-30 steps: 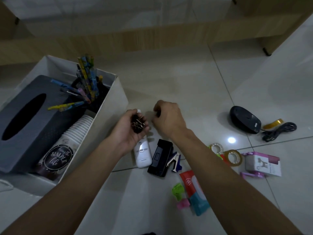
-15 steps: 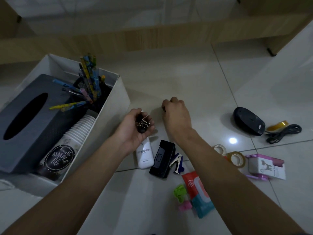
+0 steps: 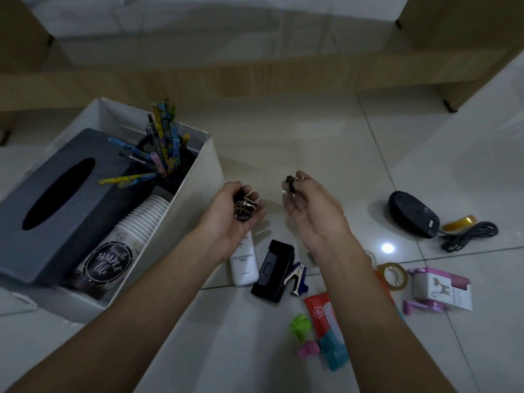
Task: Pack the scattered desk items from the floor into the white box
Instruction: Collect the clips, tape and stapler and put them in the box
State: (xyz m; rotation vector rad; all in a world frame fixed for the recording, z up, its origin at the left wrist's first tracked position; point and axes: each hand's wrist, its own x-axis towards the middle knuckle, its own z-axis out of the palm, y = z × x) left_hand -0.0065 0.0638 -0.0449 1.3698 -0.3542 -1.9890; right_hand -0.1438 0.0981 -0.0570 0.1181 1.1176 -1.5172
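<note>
With black steel binder clips (image 3: 245,207) gripped in left hand (image 3: 226,222) and right hand (image 3: 314,207), the white cardboard box (image 3: 204,171) is found just left of the nearer left hand.

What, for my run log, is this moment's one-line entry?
left hand: holds bunch of clips | right hand: holds black clip | white box: left of hands

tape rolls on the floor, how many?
2: a brownish roll beside the pink dispenser, and a pale roll half hidden behind the right arm. The gold strip by the mouse may be a third; cannot tell.
</note>
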